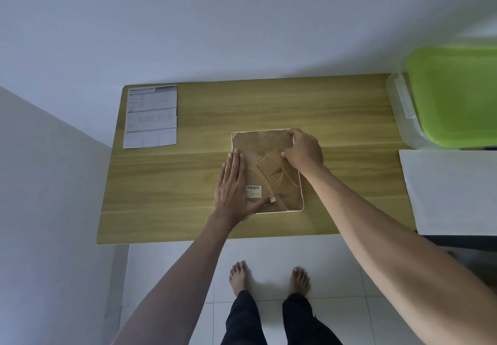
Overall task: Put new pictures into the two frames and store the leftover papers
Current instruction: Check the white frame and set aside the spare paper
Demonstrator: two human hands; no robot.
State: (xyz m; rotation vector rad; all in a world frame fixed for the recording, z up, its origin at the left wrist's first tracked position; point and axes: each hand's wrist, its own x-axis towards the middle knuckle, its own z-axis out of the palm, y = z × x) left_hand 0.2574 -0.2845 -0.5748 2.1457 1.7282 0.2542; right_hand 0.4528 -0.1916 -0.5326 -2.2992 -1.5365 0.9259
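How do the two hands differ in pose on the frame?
The left hand lies flat, fingers straight, on the near left part of the frame; the right hand is curled at its far right corner, fingertips on the backing. Both touch the face-down frame.

Domestic interior, most likely a room in a home. A small wood-grain table (188, 183) stands pushed into the corner of plain white walls (188, 22) over a floor of large white tiles (269, 253). The person stands barefoot (238, 277) at the table edge. A clear plastic storage box with a green lid (454, 94) sits at the right, beside a white surface (454, 191). A printed specification sheet (150, 116) lies on the table's far left corner.
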